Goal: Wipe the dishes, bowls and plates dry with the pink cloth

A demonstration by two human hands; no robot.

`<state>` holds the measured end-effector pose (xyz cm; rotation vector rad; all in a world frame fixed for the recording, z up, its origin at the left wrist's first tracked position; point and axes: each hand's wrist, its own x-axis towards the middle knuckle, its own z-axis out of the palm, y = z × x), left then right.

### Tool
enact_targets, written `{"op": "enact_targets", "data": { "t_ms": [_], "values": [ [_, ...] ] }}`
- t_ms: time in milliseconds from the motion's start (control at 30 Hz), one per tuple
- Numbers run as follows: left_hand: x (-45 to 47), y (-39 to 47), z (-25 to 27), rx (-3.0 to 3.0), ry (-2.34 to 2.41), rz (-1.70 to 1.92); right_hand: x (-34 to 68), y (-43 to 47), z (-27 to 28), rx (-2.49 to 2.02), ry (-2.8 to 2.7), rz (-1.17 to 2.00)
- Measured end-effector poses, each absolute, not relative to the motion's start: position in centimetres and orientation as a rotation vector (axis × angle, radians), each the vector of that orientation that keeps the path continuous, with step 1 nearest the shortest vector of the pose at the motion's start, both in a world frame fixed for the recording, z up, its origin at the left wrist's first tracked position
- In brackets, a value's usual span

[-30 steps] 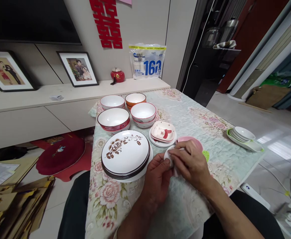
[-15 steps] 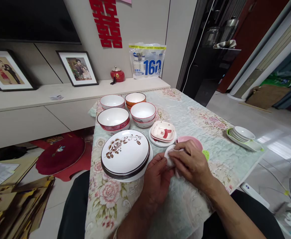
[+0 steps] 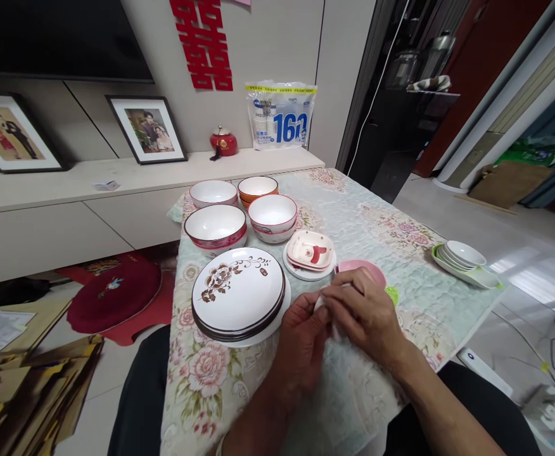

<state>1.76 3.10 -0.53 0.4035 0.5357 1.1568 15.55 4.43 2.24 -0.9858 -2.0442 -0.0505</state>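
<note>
In front of me at the near part of the table, my two hands meet around a small white object [image 3: 320, 301], mostly hidden by the fingers, so its kind is unclear. My left hand [image 3: 302, 339] is closed, pinching it between thumb and fingers. My right hand [image 3: 367, 311] is closed over it from the right with a thin white cloth [image 3: 338, 330] in its fingers. A pink bowl [image 3: 367, 271] sits just beyond my right hand, beside a bright green piece [image 3: 392, 294]. Left of my hands stands a stack of white plates [image 3: 239, 291] with a brown flower pattern.
Small cream dishes [image 3: 310, 248] lie on white plates behind the hands. Stacked bowls [image 3: 215, 225] stand farther back left. Small white bowls [image 3: 466, 253] rest on a green-edged dish [image 3: 484, 277] at the right table edge. A flowered cloth [image 3: 206, 367] covers the table.
My fingers have closed further over the small white object, and less of it shows. The left hand has turned slightly. The dishes stay where they were.
</note>
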Motion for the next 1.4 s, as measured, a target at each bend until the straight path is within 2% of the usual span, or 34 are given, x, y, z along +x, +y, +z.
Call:
{"op": "enact_targets", "data": {
  "t_ms": [200,467,733,1000,1233,1400],
  "values": [
    [1.8,2.9,-0.2,0.425,0.528,1.165,16.6,5.1,1.8,-1.132,-1.873,-0.076],
    [1.9,2.8,-0.5,0.42,0.59,1.184,14.6,3.6,2.7,-0.888,-2.125,-0.065],
    [1.6,3.0,0.0,0.359,0.52,1.165,16.4,5.1,1.6,-1.098,-1.868,-0.045],
    [1.6,3.2,-0.7,0.335,0.458,1.164,15.0,4.0,2.6,-0.88,-2.093,-0.029],
    [1.5,3.3,-1.0,0.362,0.509,1.187,16.4,5.2,1.7,-1.037,-1.905,-0.048],
    [1.4,3.4,-0.6,0.362,0.513,1.196,15.2,4.0,2.4,-0.964,-2.042,-0.075]
  ]
}}
